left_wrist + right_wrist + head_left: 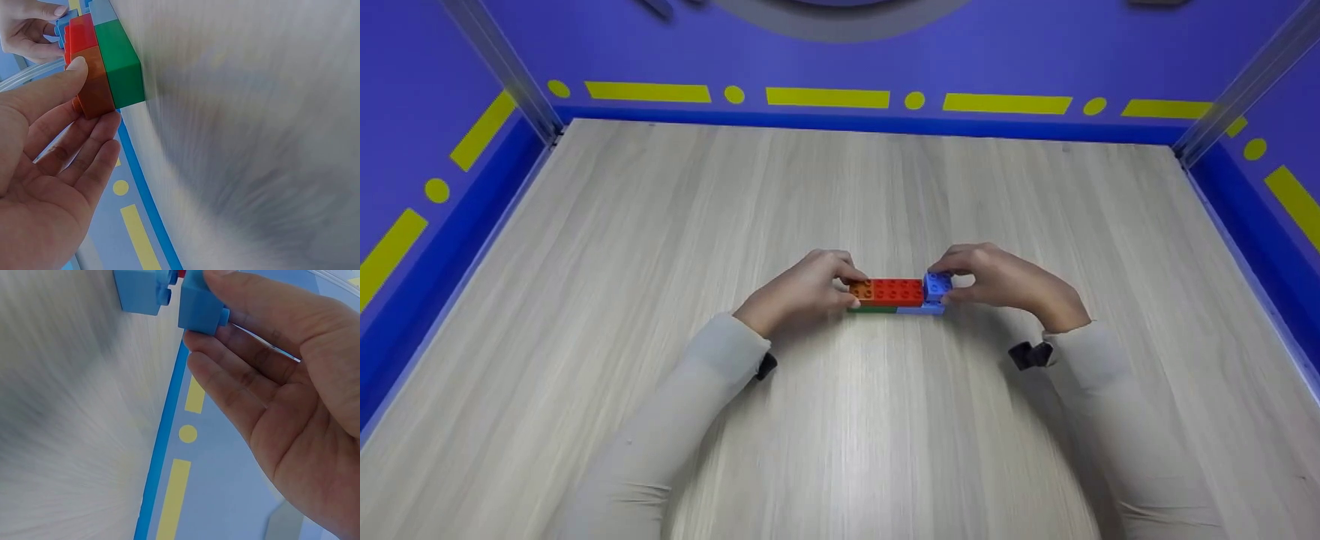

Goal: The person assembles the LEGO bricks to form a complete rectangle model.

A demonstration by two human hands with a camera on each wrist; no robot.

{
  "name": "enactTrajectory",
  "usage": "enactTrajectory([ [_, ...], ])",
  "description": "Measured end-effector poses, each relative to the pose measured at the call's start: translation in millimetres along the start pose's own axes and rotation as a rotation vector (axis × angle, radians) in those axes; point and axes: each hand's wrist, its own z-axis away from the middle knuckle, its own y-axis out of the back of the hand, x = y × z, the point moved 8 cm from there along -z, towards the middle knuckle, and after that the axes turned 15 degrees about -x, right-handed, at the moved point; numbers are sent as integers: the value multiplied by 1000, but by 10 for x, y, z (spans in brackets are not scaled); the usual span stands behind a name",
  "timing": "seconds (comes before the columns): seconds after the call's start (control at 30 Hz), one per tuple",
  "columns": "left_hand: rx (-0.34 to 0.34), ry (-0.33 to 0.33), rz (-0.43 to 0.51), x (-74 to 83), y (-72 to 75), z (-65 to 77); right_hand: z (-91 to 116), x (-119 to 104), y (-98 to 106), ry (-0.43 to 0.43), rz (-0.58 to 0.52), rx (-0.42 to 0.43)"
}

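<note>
In the head view, a low row of toy building bricks lies mid-table. My left hand (804, 289) pinches the orange brick (861, 291) at the row's left end between thumb and fingers. Beside it is a red brick (898, 292), and both sit on a lower layer with a green brick (124, 67) on the left and a blue brick (138, 291) on the right. My right hand (1006, 279) pinches a small blue brick (198, 305) over that right end. The right wrist view shows a gap between this brick and the studs of the lower one.
A wood-grain table (840, 435) surrounds the bricks. Purple-blue walls (840, 67) with yellow markings stand at its back and sides, with metal posts (506, 67) at the back corners.
</note>
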Motion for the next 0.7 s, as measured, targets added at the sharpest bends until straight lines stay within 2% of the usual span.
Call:
enactTrajectory([
  [0.4, -4, 27, 45, -44, -13, 10, -15, -42, -21, 28, 7, -2],
  [0.7, -3, 39, 42, -53, -15, 10, -26, -50, -35, 31, 13, -15],
])
